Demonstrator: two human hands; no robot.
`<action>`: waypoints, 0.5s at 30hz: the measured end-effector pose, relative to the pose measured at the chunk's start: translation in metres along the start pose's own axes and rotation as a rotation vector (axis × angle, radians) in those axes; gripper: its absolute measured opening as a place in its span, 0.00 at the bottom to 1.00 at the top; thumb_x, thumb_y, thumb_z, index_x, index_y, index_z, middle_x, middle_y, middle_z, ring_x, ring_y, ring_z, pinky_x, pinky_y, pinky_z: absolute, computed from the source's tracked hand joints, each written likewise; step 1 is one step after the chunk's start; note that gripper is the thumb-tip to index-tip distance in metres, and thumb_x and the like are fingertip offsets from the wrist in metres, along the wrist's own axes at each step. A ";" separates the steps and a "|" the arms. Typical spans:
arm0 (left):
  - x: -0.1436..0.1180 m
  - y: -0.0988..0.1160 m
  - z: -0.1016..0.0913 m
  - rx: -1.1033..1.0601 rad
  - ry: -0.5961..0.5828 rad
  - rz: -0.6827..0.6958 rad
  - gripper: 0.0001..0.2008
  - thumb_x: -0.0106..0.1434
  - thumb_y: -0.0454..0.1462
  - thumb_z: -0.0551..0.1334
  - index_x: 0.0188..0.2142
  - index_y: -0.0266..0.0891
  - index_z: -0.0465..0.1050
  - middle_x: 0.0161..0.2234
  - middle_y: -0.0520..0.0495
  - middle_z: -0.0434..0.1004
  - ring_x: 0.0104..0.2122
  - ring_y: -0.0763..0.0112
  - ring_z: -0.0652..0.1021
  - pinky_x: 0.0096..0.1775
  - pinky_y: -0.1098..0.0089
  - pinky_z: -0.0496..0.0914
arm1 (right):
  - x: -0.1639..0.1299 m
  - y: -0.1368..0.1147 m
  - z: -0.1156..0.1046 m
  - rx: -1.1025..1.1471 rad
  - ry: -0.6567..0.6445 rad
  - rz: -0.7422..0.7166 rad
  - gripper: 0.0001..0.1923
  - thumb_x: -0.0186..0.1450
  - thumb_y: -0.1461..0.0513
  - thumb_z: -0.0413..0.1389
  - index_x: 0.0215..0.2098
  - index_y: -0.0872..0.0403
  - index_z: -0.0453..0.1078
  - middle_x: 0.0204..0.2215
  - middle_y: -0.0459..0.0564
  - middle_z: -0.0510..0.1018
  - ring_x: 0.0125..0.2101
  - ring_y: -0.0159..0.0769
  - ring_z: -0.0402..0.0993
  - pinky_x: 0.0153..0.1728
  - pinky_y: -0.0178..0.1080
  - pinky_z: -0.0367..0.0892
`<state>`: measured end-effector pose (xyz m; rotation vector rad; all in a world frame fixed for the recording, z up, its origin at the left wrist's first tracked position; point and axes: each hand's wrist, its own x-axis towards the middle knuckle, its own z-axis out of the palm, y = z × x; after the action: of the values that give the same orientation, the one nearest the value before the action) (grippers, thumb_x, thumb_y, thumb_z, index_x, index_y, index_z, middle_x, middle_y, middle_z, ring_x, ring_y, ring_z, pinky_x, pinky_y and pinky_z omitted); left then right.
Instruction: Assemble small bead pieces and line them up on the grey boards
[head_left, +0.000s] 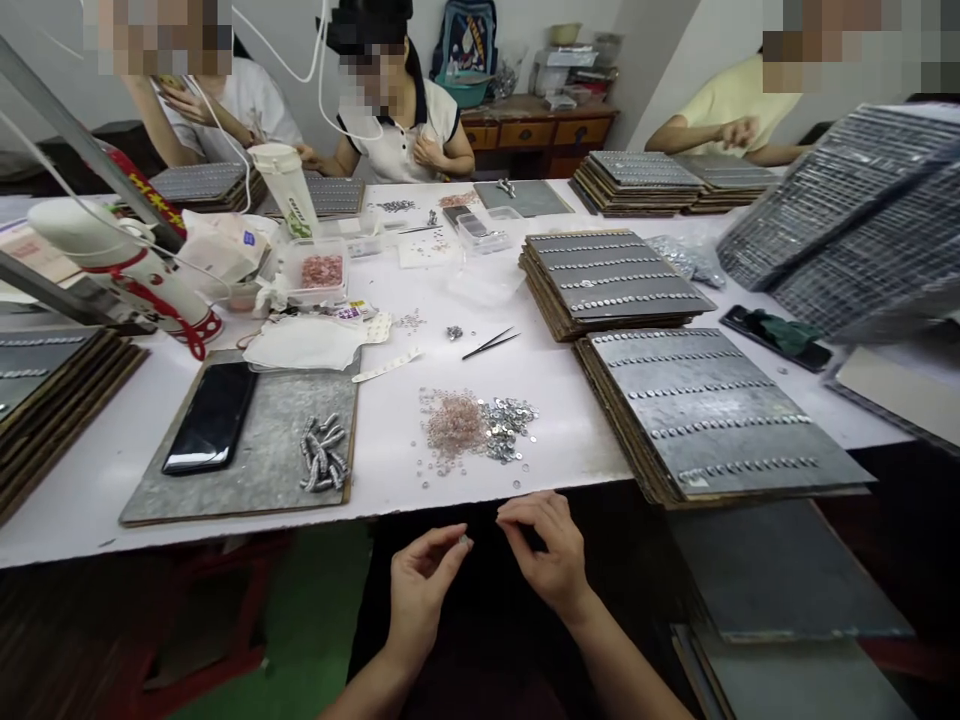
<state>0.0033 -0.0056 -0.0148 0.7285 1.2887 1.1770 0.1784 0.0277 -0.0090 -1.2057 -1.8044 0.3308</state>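
Both bare hands held low over the lap, just near of the white table's (112, 470) near edge. Left hand (420, 590) pinching a tiny silvery piece (465, 542) between thumb and fingertips, grip narrow and closed on it. Right hand (547, 550) curled just right of it, fingertips drawn together, a small gap apart from the left; cannot tell whether anything sits in that pinch.

On the table straight beyond the hands, a loose heap of small pinkish rings (452, 425) touching a heap of small silver washers (506, 428) to its right. Farther off, thin black tweezers (491, 343). Left of the heaps, a flat grey board (270, 470) bearing a black phone (211, 417) and a cluster of silvery cylindrical stacks (324, 453). Right of the heaps, a pile of grey boards with rows of silver parts (712, 420). At the far side, three other people seated, hands near their own boards
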 end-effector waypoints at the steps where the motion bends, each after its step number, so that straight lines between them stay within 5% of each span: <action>1: 0.000 0.000 0.000 0.022 -0.004 0.025 0.11 0.53 0.41 0.71 0.36 0.40 0.82 0.33 0.45 0.83 0.35 0.66 0.81 0.39 0.72 0.75 | -0.002 -0.004 0.002 0.066 -0.026 0.055 0.07 0.61 0.69 0.58 0.34 0.50 0.70 0.29 0.43 0.78 0.31 0.32 0.72 0.37 0.39 0.63; 7: -0.003 0.004 -0.001 0.120 -0.029 0.151 0.09 0.57 0.40 0.68 0.37 0.40 0.82 0.34 0.44 0.83 0.35 0.64 0.81 0.39 0.71 0.75 | -0.006 -0.028 0.014 0.462 -0.220 0.386 0.05 0.61 0.63 0.59 0.28 0.52 0.69 0.25 0.44 0.74 0.27 0.30 0.70 0.30 0.34 0.66; 15: -0.007 0.010 -0.004 0.178 -0.048 0.245 0.08 0.60 0.39 0.65 0.37 0.42 0.83 0.35 0.43 0.84 0.36 0.60 0.82 0.41 0.66 0.76 | -0.001 -0.034 0.024 0.541 -0.236 0.441 0.07 0.61 0.60 0.59 0.26 0.53 0.68 0.24 0.44 0.69 0.26 0.29 0.66 0.28 0.33 0.65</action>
<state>-0.0024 -0.0104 -0.0040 1.0638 1.3009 1.2411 0.1393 0.0165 -0.0012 -1.1860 -1.4755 1.1748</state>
